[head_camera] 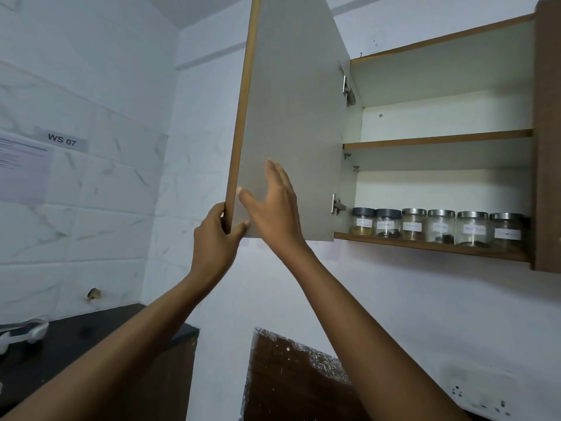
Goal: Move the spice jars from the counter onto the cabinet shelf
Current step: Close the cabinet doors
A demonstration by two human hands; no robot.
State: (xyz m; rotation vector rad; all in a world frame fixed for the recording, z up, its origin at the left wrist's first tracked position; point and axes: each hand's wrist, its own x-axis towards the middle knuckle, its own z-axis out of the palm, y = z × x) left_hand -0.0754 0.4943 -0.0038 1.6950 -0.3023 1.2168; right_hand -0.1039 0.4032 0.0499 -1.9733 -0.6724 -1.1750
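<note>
A wall cabinet stands open, seen from below. The left grip, the person's bare left hand, is curled round the bottom outer corner of the cabinet door, fingers behind the brown edge and thumb on the pale inner face. The right grip, the bare right hand, holds nothing: its fingers are straight and spread, lying against or just off the door's inner face. Both seem placed to steady or swing the door, probably to shut it.

Six spice jars stand in a row, close side by side, along the front of the cabinet's lower shelf. The two nearest the hinge have dark grey lids, the other four have metal lids. Each bears a white label facing out, but the writing is too blurred to read. The upper shelf shows nothing on it.

With the jars lined up inside, the moving looks finished.

On the tiled wall to the left, a grey sign reads "WS 07", above a printed paper notice whose text is illegible. Lower left, the dark counter carries a white object, only partly in view.
</note>
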